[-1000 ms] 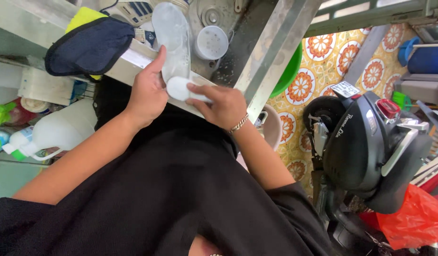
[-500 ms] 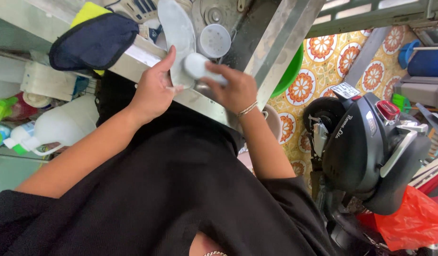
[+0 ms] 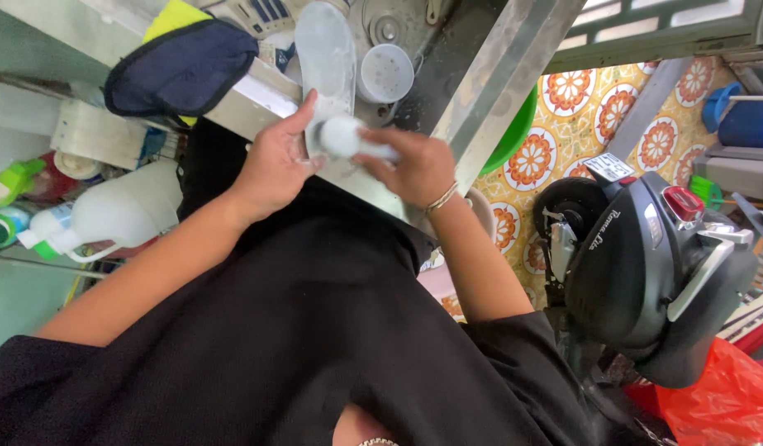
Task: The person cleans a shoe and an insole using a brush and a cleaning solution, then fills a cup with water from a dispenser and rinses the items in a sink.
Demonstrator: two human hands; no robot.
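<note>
My left hand (image 3: 274,161) grips the near end of a translucent grey shoe insole (image 3: 325,54) and holds it over the metal sink counter (image 3: 501,70). My right hand (image 3: 414,165), with a thin bracelet at the wrist, is closed around a white tool with a round head (image 3: 344,136). The head presses against the lower part of the insole, right beside my left thumb. My black clothing fills the lower half of the view.
A dark blue shoe piece with a yellow edge (image 3: 183,70) lies on the counter to the left. A white round cup (image 3: 385,73) sits in the sink. A white jug (image 3: 125,211), a green basin (image 3: 513,132), a black scooter (image 3: 646,264) and a red bag (image 3: 720,396) stand around.
My right hand has moved the white tool along the insole, first away from me and then slightly back. My left hand keeps its hold on the insole.
</note>
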